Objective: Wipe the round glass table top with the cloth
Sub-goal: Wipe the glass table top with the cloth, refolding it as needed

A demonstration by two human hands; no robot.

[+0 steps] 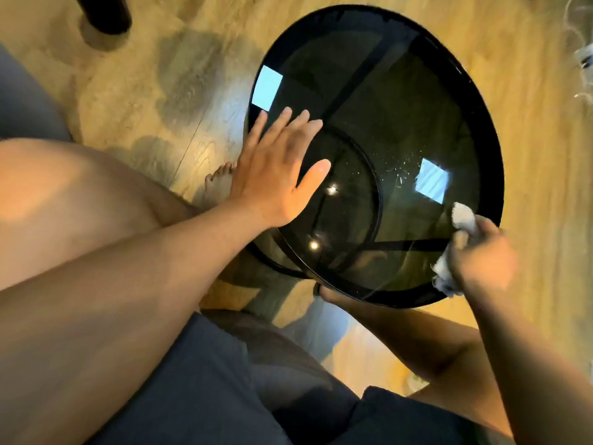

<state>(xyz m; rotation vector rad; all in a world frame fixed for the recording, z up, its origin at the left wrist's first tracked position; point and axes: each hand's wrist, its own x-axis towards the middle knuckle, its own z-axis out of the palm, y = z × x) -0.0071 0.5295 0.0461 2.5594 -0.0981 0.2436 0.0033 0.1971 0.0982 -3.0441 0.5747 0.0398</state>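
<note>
The round glass table top (401, 101) is dark and smoked, with a black rim, and fills the upper middle of the head view. My left hand (279, 168) lies flat on its left part, fingers spread, holding nothing. At the near right edge of the glass, my right hand (481, 261) is closed around a bunched white cloth (462, 216); the hand is blurred. Small white specks (404, 165) dot the glass near a bright window reflection.
A wooden floor (154, 101) surrounds the table. My bare knees and dark shorts (199, 380) fill the lower frame. A dark furniture leg (106, 14) stands at the top left, and white cables (582, 56) lie at the top right. Toes (219, 181) show beside the table.
</note>
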